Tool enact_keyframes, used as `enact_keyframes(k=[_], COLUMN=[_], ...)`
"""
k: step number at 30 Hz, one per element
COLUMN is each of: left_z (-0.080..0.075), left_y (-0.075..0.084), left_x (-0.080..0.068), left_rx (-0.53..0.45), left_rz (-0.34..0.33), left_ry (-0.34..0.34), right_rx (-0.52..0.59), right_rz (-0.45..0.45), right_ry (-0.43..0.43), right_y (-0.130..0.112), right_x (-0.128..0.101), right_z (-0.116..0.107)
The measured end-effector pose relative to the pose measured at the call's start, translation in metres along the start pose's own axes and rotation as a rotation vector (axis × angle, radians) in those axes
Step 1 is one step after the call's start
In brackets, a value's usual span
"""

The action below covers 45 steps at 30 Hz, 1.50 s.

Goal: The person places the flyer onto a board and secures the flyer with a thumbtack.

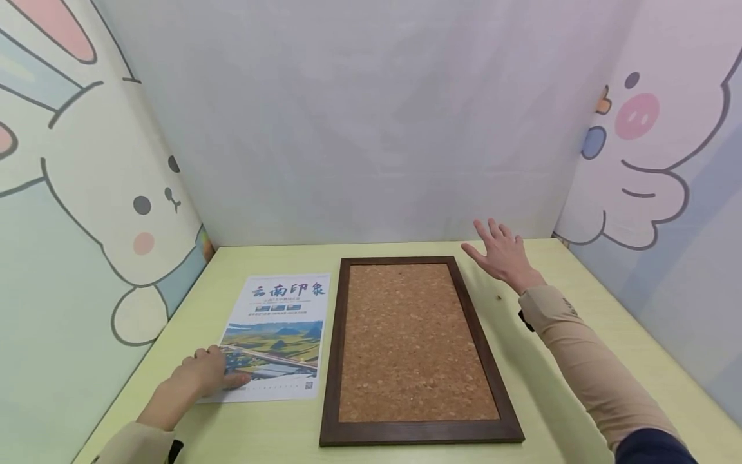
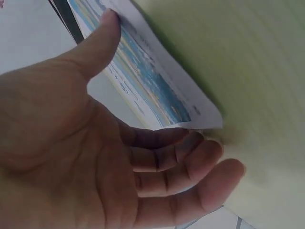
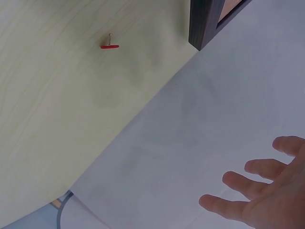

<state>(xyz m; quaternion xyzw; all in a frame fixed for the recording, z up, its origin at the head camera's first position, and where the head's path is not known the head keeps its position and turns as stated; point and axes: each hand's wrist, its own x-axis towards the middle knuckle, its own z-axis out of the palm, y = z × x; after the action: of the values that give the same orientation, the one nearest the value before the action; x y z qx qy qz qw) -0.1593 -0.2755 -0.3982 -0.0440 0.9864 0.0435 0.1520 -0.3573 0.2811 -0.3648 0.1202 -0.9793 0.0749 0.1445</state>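
Fingers point(image 1: 203, 361) of the left hand point(image 1: 197, 377) press on the poster's point(image 1: 278, 335) near-left corner at about 7 o'clock on the counter point(image 1: 232, 432) in the head view. The right hand point(image 1: 504, 258) hovers spread wide, holding nothing, at 1 o'clock beside the cork board point(image 1: 414, 341), which lies just right of the poster.

From the left wrist, the thumb point(image 2: 102, 38) lies on the printed sheet point(image 2: 152, 81) and the fingers point(image 2: 190, 162) curl under its lifted corner, pinching it.

From the right wrist, open fingers point(image 3: 248, 186) hang well apart from a red pushpin point(image 3: 109, 46) near the board's frame point(image 3: 205, 24).

Risk, as I judge it: a one-corner pinch could crease or tear the paper if dragged, and the loose pin could prick a hand or get knocked off.
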Motion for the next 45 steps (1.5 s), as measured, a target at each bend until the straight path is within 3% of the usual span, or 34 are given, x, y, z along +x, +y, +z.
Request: enact_keyframes(k=[15,20,26,34,39,45], left_z=[0.004,0.008,0.011,0.014,0.005,-0.007], left_y=[-0.009,-0.007,-0.006,-0.020,-0.024,-0.022], left_x=[0.005,0.002,0.002,0.011,0.013,0.014], left_rx=[-0.176,-0.339,-0.452,-0.584,-0.755,-0.881], left_rz=[-0.019,-0.035,0.018,0.132,0.120,0.123], left_ry=[-0.020,0.012,0.068,0.114,0.099,0.152], right_rx=[0.010,0.021,0.023,0.027,0.023,0.126], right_rz=[0.001,0.006,0.002,-0.009,-0.017,-0.047], right_ry=[-0.019,-0.020,-0.013,0.002,0.004,0.012], right_y=[0.002,0.002,0.002,0.000,0.001,0.008], right_x=[-0.002,-0.003,-0.001,0.000,-0.002,-0.005], right_z=[-0.002,-0.003,-0.006,-0.009,-0.010,-0.006])
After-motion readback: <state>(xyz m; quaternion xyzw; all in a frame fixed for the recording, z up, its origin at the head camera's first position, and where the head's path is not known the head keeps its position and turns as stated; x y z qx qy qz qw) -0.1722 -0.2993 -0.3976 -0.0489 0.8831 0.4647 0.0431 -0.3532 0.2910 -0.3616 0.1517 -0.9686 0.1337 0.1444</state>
